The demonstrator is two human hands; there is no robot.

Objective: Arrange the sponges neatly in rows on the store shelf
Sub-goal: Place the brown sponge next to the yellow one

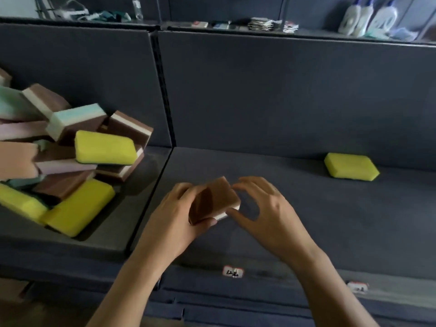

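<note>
As it spans nearly the whole frame, shelf (295, 220): dark grey board with an upright back panel, split by a divider left of centre.
Pile of sponges (70, 147): heaped untidily at the left of the frame in the left bay, with brown-and-white, pastel and yellow pieces lying at all angles.
Left hand (179, 215): lower centre, fingers curled round the left side of the brown sponge, thumb under its near edge.
Right hand (266, 208): just right of it, curved into a C, thumb tip on the sponge's white near corner, forefinger tip at the far corner.
Brown sponge (217, 197): held tilted between both hands, over the right bay's front.
Yellow sponge (351, 166): lying flat alone at the right, near the back panel.
Bottles (368, 20): white, upper right, blurred.
Price tag (233, 272): on the shelf's front edge, lower centre.
</note>
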